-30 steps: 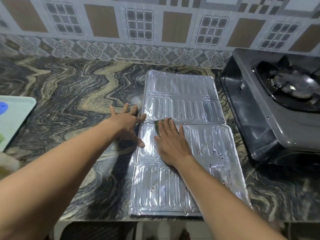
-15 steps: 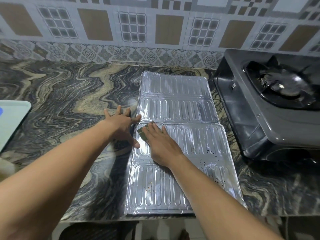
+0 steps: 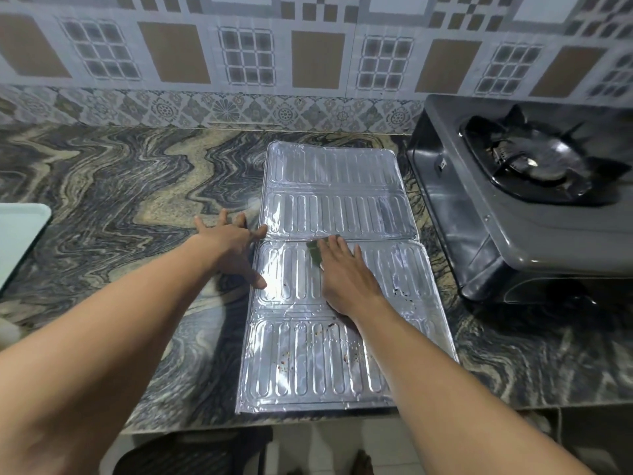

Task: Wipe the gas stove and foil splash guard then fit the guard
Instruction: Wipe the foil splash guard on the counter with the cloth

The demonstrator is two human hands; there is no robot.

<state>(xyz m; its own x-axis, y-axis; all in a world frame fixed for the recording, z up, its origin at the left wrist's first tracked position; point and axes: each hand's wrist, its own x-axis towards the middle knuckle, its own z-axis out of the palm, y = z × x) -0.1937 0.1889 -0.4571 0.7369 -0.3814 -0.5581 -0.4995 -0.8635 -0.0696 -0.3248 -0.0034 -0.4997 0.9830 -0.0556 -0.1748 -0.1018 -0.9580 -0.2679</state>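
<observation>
The silver foil splash guard (image 3: 337,207) lies flat and unfolded on the marble counter (image 3: 130,186), with brown specks on its near panels. My right hand (image 3: 346,274) presses a green scouring pad (image 3: 313,251) flat onto the guard near its middle fold, fingers straight over the pad. My left hand (image 3: 233,241) rests spread on the counter at the guard's left edge, thumb and forefinger touching the foil. The grey gas stove (image 3: 507,214) stands to the right of the guard, its black burner (image 3: 534,162) at the far right.
A patterned tile wall (image 3: 308,56) runs behind the counter. A pale green tray (image 3: 20,231) sits at the left edge. The counter's front edge (image 3: 308,421) is just below the guard, with the floor beneath.
My right hand slid the pad left toward my left hand, then back right along the middle fold. My left hand stayed at the guard's left edge.
</observation>
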